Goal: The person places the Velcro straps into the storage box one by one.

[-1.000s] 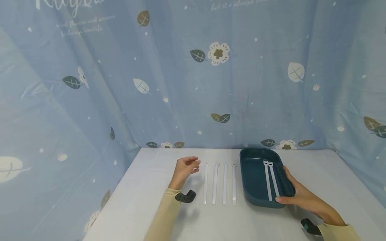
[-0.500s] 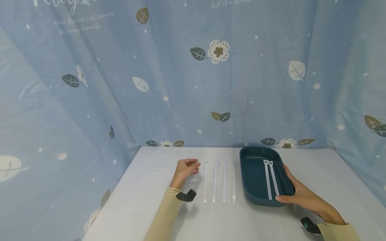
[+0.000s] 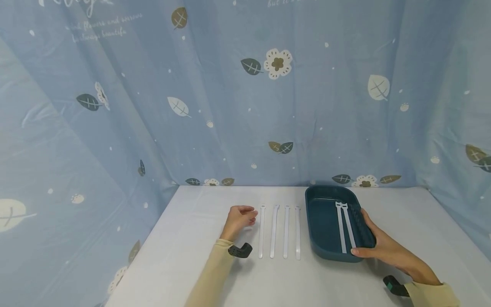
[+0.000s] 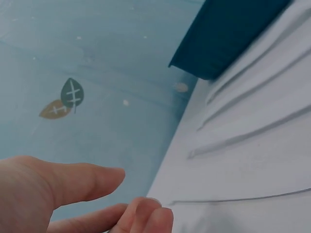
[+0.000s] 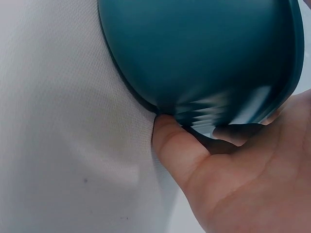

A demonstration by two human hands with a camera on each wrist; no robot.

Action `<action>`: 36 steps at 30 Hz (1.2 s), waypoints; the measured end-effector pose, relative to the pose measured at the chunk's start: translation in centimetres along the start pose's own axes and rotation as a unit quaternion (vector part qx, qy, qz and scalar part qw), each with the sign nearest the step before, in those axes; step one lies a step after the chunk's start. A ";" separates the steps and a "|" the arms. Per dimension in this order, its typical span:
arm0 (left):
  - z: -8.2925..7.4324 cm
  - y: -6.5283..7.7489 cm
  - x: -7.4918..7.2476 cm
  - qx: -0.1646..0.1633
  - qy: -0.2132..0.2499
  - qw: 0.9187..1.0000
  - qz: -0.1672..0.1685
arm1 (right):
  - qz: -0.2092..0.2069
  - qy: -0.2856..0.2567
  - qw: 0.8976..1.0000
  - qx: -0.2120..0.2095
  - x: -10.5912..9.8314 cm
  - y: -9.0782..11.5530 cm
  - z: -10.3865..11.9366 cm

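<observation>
Several white cable ties, flat strips with slotted heads, lie side by side on the table in the head view. My left hand hovers just left of the leftmost tie, with fingers loosely bent and nothing between them. In the left wrist view, its thumb and fingertips are apart near that tie's head. My right hand grips the dark teal tray by its right side, thumb at the near corner. Two more white cable ties lie inside the tray. The right wrist view shows the thumb against the tray's outer wall.
The white table ends at a blue patterned curtain behind and at the left. The tray stands right of the row of ties, near the back edge. Each wrist wears a dark camera mount.
My left hand has moved slightly right and nearer, closer to the leftmost tie. The right hand keeps its grip on the tray. The head view has tilted a little.
</observation>
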State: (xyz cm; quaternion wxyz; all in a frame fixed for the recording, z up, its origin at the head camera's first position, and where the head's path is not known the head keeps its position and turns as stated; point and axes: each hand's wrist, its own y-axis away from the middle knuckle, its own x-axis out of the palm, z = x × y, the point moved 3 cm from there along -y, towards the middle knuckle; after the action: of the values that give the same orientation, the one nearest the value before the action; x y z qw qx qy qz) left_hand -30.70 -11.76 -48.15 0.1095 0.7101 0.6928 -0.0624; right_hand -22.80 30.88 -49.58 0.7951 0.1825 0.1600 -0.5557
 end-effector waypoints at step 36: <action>1.0 0.2 1.2 -0.005 -0.124 0.992 -0.003 | 0.007 -0.005 1.000 0.001 -0.1 0.0 -0.2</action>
State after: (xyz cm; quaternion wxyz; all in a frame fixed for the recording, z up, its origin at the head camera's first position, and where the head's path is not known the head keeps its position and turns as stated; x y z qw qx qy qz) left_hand -30.41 -10.84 -49.43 0.1979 0.6939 0.6764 -0.1474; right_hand -22.86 31.01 -49.70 0.7993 0.1817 0.1548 -0.5515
